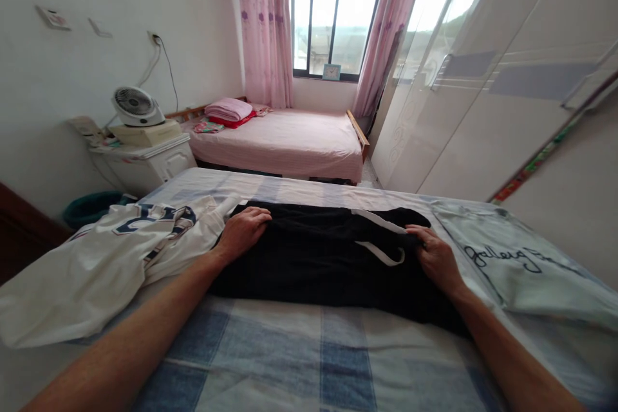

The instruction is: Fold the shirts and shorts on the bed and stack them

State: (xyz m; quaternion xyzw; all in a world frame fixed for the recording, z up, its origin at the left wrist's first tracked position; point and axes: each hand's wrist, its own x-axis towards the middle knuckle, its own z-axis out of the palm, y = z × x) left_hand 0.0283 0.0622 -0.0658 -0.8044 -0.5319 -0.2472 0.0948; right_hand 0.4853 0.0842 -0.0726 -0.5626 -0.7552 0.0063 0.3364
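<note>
A black garment with white drawstrings [318, 257] lies spread across the blue checked bed [270, 360] in front of me. My left hand [244, 230] rests on its left end with the fingers curled over the cloth edge. My right hand [434, 256] lies on its right end, fingers bent and gripping the fabric beside the white drawstring loop [383, 251]. Both forearms reach forward over the bedsheet.
A white shirt with dark blue lettering [111, 251] lies to the left. On the right is a pale green shirt with script writing [521, 264]. Beyond stand a pink bed [290, 141], a nightstand with a fan [138, 109], and wardrobe doors [483, 77].
</note>
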